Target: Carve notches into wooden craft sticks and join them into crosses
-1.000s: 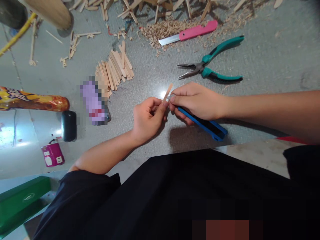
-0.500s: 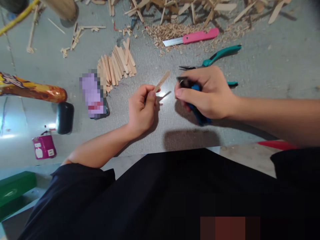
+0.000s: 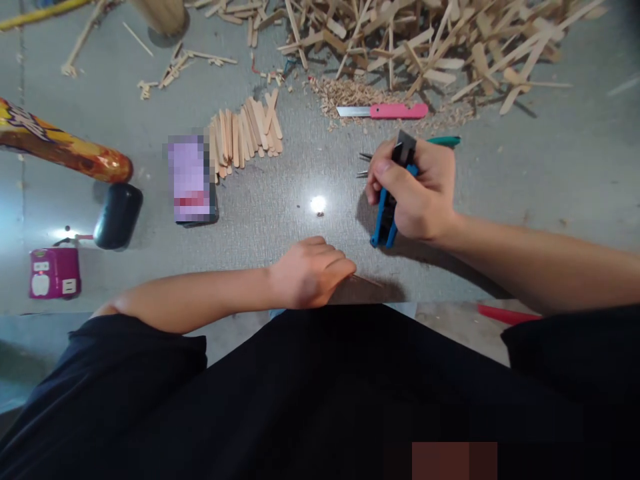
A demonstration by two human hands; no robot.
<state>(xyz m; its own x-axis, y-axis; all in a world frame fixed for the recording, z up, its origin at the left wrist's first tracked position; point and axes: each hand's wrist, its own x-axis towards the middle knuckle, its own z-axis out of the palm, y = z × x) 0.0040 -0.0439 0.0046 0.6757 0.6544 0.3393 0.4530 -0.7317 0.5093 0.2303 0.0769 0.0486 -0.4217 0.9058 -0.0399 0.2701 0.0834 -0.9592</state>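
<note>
the left hand (image 3: pixel 313 273) is curled, pinching a thin pale wooden stick (image 3: pixel 369 279) that shows nearly edge-on, low over the front edge of the grey textured table (image 3: pixel 280 200). the right hand (image 3: pixel 420 190) is wrapped around a blue-and-black cutter (image 3: pixel 385 212), its broad metal blade pointing away from the body. beneath that hand lie green-handled metal pliers (image 3: pixel 449 141), partly covered; beyond them rests a pink-handled steel knife (image 3: pixel 397 111) beside wood shavings (image 3: pixel 345 95).
</note>
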